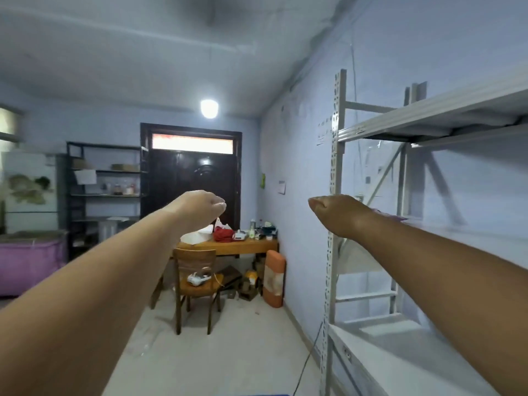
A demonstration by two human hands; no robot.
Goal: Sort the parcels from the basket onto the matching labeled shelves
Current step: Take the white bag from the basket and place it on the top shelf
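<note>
Both my arms stretch out in front of me at chest height. My left hand (201, 208) hangs bent down at the wrist, fingers curled under, holding nothing that shows. My right hand (334, 210) is also bent down with curled fingers and holds nothing I can see. A white metal shelf rack (337, 195) stands at the right against the wall, its boards bare except for a thin purple item (393, 216) lying on the middle board behind my right wrist. No parcel is visible. A sliver of blue at the bottom edge (261, 394) may be the basket.
Ahead stand a wooden table (243, 247) with clutter and a wooden chair (197, 270). A dark door (194, 184) is behind them. A black shelf unit (105, 190) and a pink-covered box (28, 261) are at the left. An orange cushion (274, 278) leans on the wall.
</note>
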